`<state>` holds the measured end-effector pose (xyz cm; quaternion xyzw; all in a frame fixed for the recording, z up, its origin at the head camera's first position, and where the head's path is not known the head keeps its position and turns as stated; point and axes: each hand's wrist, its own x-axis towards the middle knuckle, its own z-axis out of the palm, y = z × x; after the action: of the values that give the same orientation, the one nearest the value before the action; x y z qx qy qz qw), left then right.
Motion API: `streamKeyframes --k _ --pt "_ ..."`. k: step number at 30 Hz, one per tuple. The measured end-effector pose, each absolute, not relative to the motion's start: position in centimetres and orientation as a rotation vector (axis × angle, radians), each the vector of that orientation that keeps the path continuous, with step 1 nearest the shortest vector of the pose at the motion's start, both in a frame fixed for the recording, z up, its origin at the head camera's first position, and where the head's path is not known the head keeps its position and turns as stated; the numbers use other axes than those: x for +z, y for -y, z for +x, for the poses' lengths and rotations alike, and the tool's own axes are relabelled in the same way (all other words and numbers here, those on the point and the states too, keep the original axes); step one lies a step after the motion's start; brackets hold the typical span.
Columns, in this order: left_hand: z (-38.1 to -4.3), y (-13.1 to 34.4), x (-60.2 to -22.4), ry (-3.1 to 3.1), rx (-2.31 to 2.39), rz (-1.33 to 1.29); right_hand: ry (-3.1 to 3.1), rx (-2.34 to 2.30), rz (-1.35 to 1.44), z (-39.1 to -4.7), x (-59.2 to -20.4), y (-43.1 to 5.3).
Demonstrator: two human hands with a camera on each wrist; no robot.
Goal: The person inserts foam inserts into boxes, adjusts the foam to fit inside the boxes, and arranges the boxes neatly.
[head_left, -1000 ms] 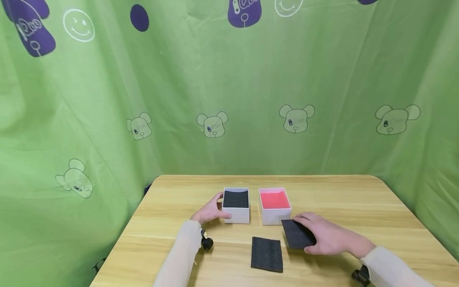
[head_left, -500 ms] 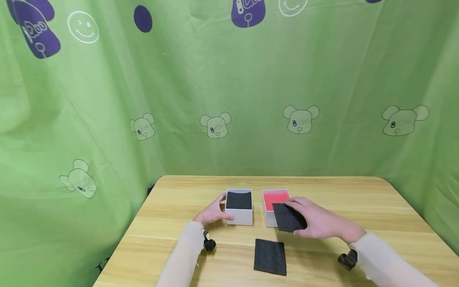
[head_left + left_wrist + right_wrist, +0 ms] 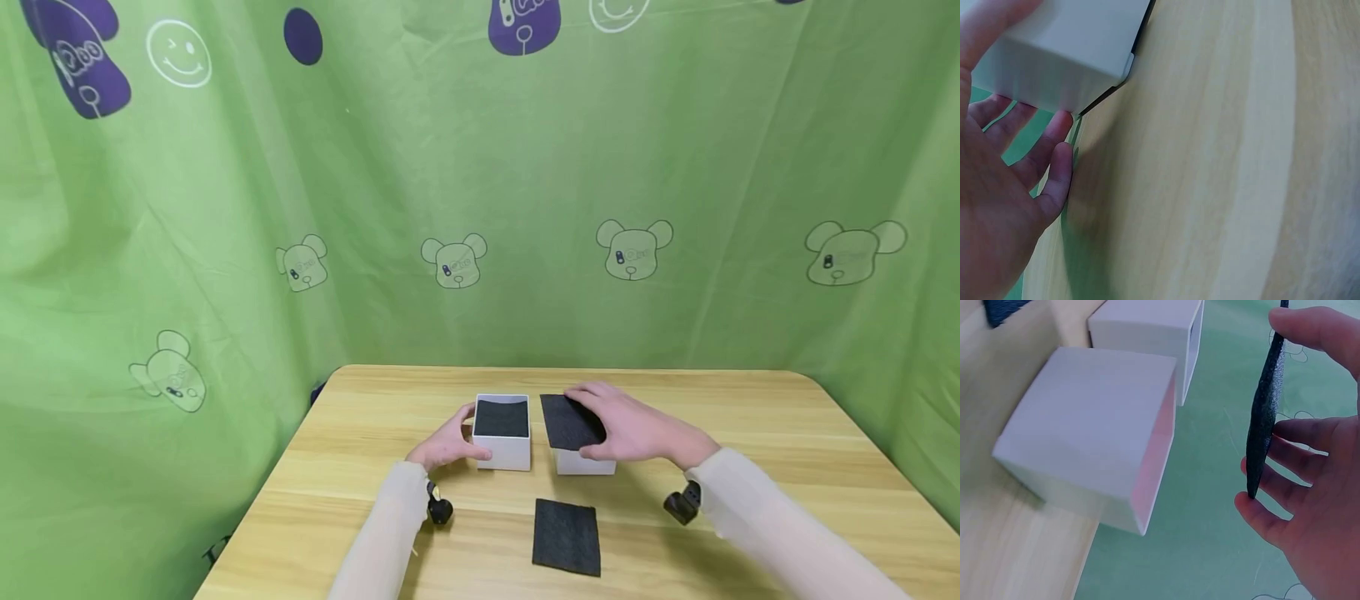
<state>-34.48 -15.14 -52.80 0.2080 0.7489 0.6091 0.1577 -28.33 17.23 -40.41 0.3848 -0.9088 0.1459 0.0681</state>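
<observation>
The left white box [image 3: 504, 454] is open at the top, with a black felt-like pad [image 3: 502, 419] inside. My left hand [image 3: 448, 443] holds this box at its left side, thumb on the front; the left wrist view shows the fingers [image 3: 1041, 150] against the white wall. My right hand [image 3: 637, 427] pinches a black square pad [image 3: 564, 422] by its edges over the right white box [image 3: 587, 464]. In the right wrist view the pad [image 3: 1263, 419] is edge-on and apart from the box, whose inside [image 3: 1155, 456] is pink. The head view has that opening hidden.
Another black square pad [image 3: 566, 537] lies flat near the front of the wooden table [image 3: 337, 467]. A green printed curtain [image 3: 540, 317] hangs behind and on both sides of it. Each wrist carries a small black camera [image 3: 440, 507].
My right hand has carried the black pad up and to the left, from in front of the right box to above it. The left hand stays on its box.
</observation>
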Motion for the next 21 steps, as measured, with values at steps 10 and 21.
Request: streamKeyframes --k 10,21 --pt "-34.4 15.2 -52.4 -2.158 1.735 0.588 2.751 0.455 1.191 -29.9 -39.4 -14.7" --pt "-34.5 15.1 -53.0 -2.157 1.731 0.595 2.791 0.465 1.178 -31.3 -39.6 -12.8"
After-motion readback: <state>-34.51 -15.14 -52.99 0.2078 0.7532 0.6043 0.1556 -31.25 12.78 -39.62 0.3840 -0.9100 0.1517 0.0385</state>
